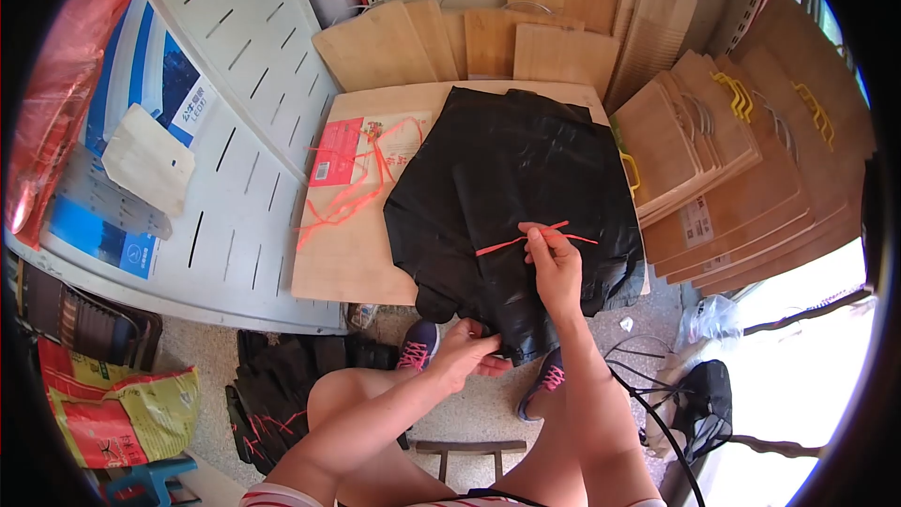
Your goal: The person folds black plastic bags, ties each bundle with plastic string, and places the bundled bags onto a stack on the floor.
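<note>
Black plastic bags [526, 150] lie spread over a pale wooden board [352, 263] in front of me, their near end hanging over its front edge. My right hand [556, 268] is closed in a pinch on a short red plastic string [502, 246], which lies across the black plastic with its ends sticking out on both sides. At the near edge of the bags, my left hand [466, 354] has its fingers closed on the gathered black plastic. More red strings [352, 202] lie loosely tangled on the board's left side, over a red printed label [336, 152].
Wooden cutting boards [694, 131] with yellow handles lean at the right, and others [375, 47] stand behind. A white slotted metal shelf [235, 131] borders the left. On the floor lie a pile of black bags [277, 394] and a red-and-yellow sack [122, 413]. A black cable [671, 432] runs at the right.
</note>
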A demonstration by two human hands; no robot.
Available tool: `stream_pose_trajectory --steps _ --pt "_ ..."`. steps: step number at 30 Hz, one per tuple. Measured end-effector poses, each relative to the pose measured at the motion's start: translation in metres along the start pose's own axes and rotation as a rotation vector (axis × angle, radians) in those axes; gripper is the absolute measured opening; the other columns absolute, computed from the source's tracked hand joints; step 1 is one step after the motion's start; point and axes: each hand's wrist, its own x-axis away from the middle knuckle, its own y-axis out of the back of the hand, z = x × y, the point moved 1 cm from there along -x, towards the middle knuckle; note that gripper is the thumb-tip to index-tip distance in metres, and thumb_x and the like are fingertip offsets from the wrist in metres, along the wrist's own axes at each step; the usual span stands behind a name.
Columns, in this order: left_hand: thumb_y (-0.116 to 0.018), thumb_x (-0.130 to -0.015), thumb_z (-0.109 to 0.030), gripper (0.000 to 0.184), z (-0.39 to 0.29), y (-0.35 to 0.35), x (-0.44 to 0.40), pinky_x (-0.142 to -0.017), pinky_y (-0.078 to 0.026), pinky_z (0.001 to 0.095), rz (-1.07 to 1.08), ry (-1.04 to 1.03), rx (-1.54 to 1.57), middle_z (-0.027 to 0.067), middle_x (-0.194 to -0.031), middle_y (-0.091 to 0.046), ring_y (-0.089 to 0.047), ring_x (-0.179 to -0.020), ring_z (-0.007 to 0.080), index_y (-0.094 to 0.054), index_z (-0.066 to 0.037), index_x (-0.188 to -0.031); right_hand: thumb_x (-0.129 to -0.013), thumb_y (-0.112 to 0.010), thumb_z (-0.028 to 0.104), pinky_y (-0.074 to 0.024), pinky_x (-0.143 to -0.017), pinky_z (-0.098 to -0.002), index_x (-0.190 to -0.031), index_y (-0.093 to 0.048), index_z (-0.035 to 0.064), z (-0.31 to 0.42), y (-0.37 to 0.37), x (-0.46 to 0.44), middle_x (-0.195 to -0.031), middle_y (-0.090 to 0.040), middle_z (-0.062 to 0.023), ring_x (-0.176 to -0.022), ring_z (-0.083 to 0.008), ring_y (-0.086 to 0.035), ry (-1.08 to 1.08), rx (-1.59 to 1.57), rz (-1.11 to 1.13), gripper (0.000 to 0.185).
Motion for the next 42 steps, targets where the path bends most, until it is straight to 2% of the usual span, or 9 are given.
stream_pose_trajectory --steps 5,9,19,22,24,28,31,37,42 --pt "-0.074 -0.090 -0.030 0.028 0.028 -0.011 -0.012 -0.065 -0.050 0.0223 0.035 0.037 -0.208 0.0039 -0.101 -0.067 -0.065 -0.079 0.0087 -0.063 -0.009 -0.103 -0.100 -0.062 0.019 -0.0472 -0.070 -0.0222 -0.103 -0.072 -0.0034 -0.008 -0.008 0.001 -0.108 -0.072 -0.0052 -0.073 -0.0067 -0.056 -0.042 -0.419 -0.033 0.025" --pt "-0.067 -0.094 -0.020 0.028 0.030 -0.033 -0.003 -0.082 -0.058 0.0317 0.058 0.039 -0.051 0.0018 -0.111 -0.065 -0.067 -0.090 0.0116 -0.056 -0.013 -0.119 -0.099 -0.063 0.019 -0.0464 -0.072 -0.0215 -0.104 -0.073 -0.0010 0.001 -0.009 0.004 -0.103 -0.071 -0.0024 -0.074 -0.0057 -0.055 -0.222 -0.520 0.008 0.023" --pt "-0.066 -0.087 -0.007 0.030 -0.008 -0.039 0.006 -0.044 -0.047 0.0263 -0.144 -0.460 -0.067 0.0028 -0.085 -0.063 -0.059 -0.060 0.0097 -0.053 -0.004 -0.113 -0.101 -0.061 0.025 -0.0392 -0.066 -0.0181 -0.112 -0.071 0.0026 0.002 0.026 -0.011 -0.084 -0.063 0.0045 -0.073 -0.0042 -0.052 -0.291 -0.659 -0.160 0.027" --pt "-0.066 -0.082 -0.004 0.035 0.004 -0.033 -0.012 -0.044 -0.045 0.0262 -0.196 -0.423 -0.192 0.0045 -0.080 -0.062 -0.060 -0.060 0.0119 -0.050 -0.002 -0.113 -0.101 -0.062 0.024 -0.0398 -0.068 -0.0187 -0.106 -0.073 0.0025 -0.012 0.025 -0.011 -0.086 -0.064 0.0035 -0.073 -0.0039 -0.050 -0.171 -0.463 -0.236 0.025" --pt "-0.073 -0.077 -0.009 0.036 0.017 -0.029 -0.021 -0.055 -0.047 0.0412 -0.366 -0.487 -0.531 0.0135 -0.078 -0.065 -0.066 -0.066 0.0304 -0.050 -0.002 -0.104 -0.100 -0.063 0.021 -0.0413 -0.070 -0.0196 -0.101 -0.073 0.0011 -0.010 0.015 -0.007 -0.097 -0.069 -0.0007 -0.073 -0.0042 -0.049 -0.137 -0.452 -0.265 0.023" --pt "-0.071 -0.076 -0.007 0.033 0.007 -0.036 -0.009 -0.059 -0.048 0.0463 -0.482 -0.531 -0.763 0.0161 -0.075 -0.065 -0.066 -0.071 0.0388 -0.048 -0.003 -0.099 -0.099 -0.064 0.017 -0.0428 -0.072 -0.0199 -0.099 -0.073 -0.0013 -0.010 0.009 -0.003 -0.116 -0.071 -0.0061 -0.072 -0.0042 -0.050 -0.081 -0.378 -0.286 0.021" --pt "-0.074 -0.075 -0.010 0.034 -0.004 -0.042 0.001 -0.061 -0.048 0.0467 -0.462 -0.623 -0.819 0.0122 -0.068 -0.063 -0.067 -0.071 0.0374 -0.046 -0.005 -0.095 -0.100 -0.063 0.024 -0.0388 -0.071 -0.0190 -0.115 -0.070 0.0029 -0.011 0.013 -0.004 -0.079 -0.055 0.0082 -0.073 -0.0025 -0.047 -0.094 -0.395 -0.308 0.027" --pt "-0.084 -0.069 -0.025 0.051 -0.003 -0.045 0.012 -0.065 -0.048 0.0419 -0.332 -1.017 -0.999 0.0150 -0.092 -0.064 -0.065 -0.078 0.0332 -0.059 -0.003 -0.107 -0.099 -0.064 0.022 -0.0396 -0.070 -0.0182 -0.116 -0.071 0.0032 -0.018 0.020 -0.008 -0.077 -0.054 0.0094 -0.072 -0.0018 -0.047 -0.170 -0.565 -0.362 0.026" --pt "-0.075 -0.081 -0.040 0.044 0.016 -0.051 0.012 -0.089 -0.037 0.0421 -0.327 -1.079 -1.359 0.0134 -0.127 -0.051 -0.046 -0.115 0.0289 -0.070 -0.004 -0.107 -0.099 -0.064 0.024 -0.0406 -0.070 -0.0181 -0.117 -0.071 0.0045 -0.017 0.020 -0.008 -0.079 -0.056 0.0088 -0.073 -0.0019 -0.048 -0.199 -0.584 -0.372 0.027"
